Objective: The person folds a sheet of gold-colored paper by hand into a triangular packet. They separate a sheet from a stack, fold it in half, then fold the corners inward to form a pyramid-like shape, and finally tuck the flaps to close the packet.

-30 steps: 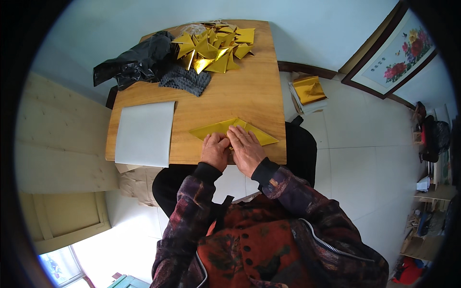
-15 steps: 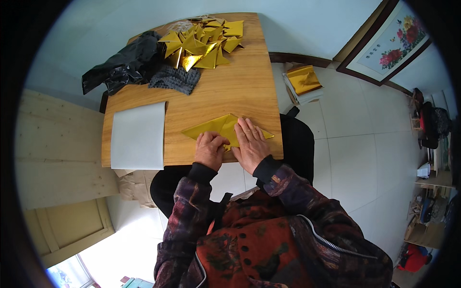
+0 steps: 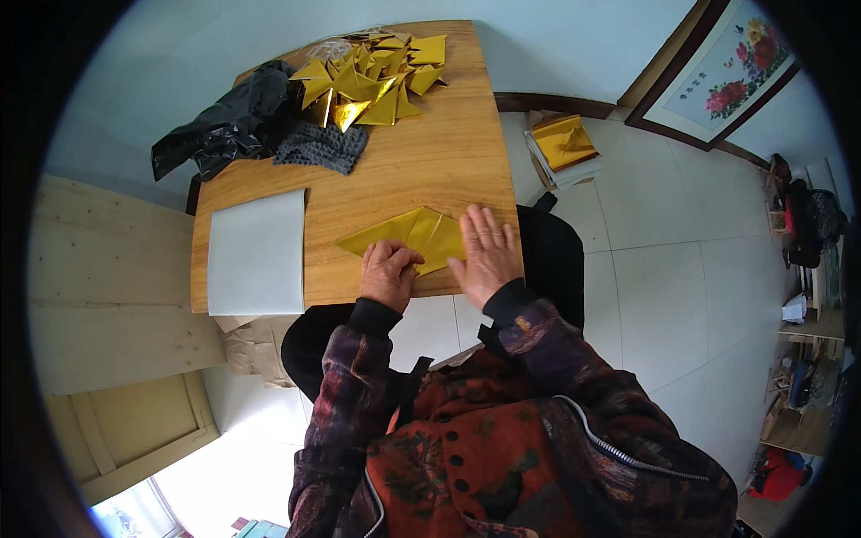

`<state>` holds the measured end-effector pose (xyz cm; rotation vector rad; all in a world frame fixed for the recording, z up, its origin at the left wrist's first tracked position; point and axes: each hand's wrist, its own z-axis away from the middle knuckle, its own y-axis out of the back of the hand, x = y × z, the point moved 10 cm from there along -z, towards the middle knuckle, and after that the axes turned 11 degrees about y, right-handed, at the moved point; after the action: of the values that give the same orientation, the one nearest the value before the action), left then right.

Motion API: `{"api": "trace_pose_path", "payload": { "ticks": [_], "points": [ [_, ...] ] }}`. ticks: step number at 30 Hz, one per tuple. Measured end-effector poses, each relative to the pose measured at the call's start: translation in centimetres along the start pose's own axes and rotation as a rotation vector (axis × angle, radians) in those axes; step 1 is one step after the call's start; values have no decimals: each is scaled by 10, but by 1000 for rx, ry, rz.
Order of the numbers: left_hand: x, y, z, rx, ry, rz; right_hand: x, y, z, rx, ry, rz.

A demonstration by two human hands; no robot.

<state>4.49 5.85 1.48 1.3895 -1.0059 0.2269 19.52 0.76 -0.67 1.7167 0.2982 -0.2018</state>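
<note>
A sheet of gold foil paper (image 3: 430, 235), folded into a wide pointed shape, lies near the front edge of the wooden table. My left hand (image 3: 388, 272) is closed at its lower left part, fingers curled and thumb against them, pinning the paper. My right hand (image 3: 489, 255) lies flat over the right end of it, fingers stretched out and hiding that tip. A crease runs down from the top point of the paper.
A heap of folded gold foil shapes (image 3: 368, 85) sits at the table's far side. Beside it are a black plastic bag (image 3: 224, 121) and a grey knitted cloth (image 3: 323, 146). A pale grey sheet (image 3: 257, 255) lies left. More gold foil sheets (image 3: 563, 142) rest on the floor.
My right hand has slid outward to the right over the paper, baring more of its middle. My left hand stays in nearly the same place; the whole view has shifted slightly.
</note>
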Motion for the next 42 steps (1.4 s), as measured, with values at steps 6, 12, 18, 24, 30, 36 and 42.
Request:
{"api": "trace_pose_path", "payload": {
  "ticks": [6,12,18,24,30,36,42],
  "points": [
    [5,2,1,40,-42,-33,54,28,23,87,-63,22],
    [0,1,-1,37,-59,-15,69,67,41,427,1,-253],
    [-4,-1,0,-2,2,36,23,50,20,277,104,-195],
    [-3,0,-1,-30,33,22,19,38,6,132,-5,-42],
    [3,3,-1,-4,-43,0,-46,37,-3,230,285,-154],
    [2,4,-1,29,-45,15,-50,3,-14,119,108,-213],
    [2,4,0,36,-45,13,-49,4,-15,114,76,-227]
  ]
}}
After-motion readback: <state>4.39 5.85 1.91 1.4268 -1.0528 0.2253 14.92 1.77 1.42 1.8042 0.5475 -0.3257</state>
